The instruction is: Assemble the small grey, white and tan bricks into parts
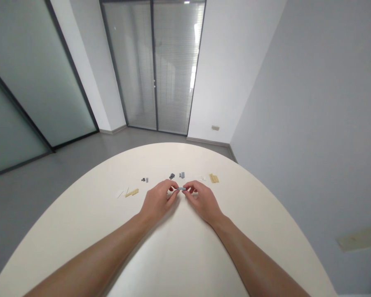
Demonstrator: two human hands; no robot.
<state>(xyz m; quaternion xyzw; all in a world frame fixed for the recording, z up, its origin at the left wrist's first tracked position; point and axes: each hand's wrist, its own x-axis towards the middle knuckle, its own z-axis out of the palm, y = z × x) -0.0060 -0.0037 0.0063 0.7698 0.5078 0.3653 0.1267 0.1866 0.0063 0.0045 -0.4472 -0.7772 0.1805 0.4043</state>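
Observation:
Between my two hands is a small, flat blue-grey piece (181, 189), which looks like a toy building-brick plate. My left hand (160, 199) pinches its left end between thumb and fingers. At the right end, my right hand (203, 199) grips it the same way. Just beyond the hands lie a dark cluster of small pieces (172, 176) and a grey-blue cluster (182, 175). The fingertips cover both ends of the held piece, and its details are too small to make out.
On the round white table (185, 247), tan pieces (214, 178) lie to the right beside white pieces (201, 178). More tan pieces (132, 192) and thin white strips (120, 193) are at left, with small black pieces (143, 180) behind. A glass partition (154, 66) stands beyond the table.

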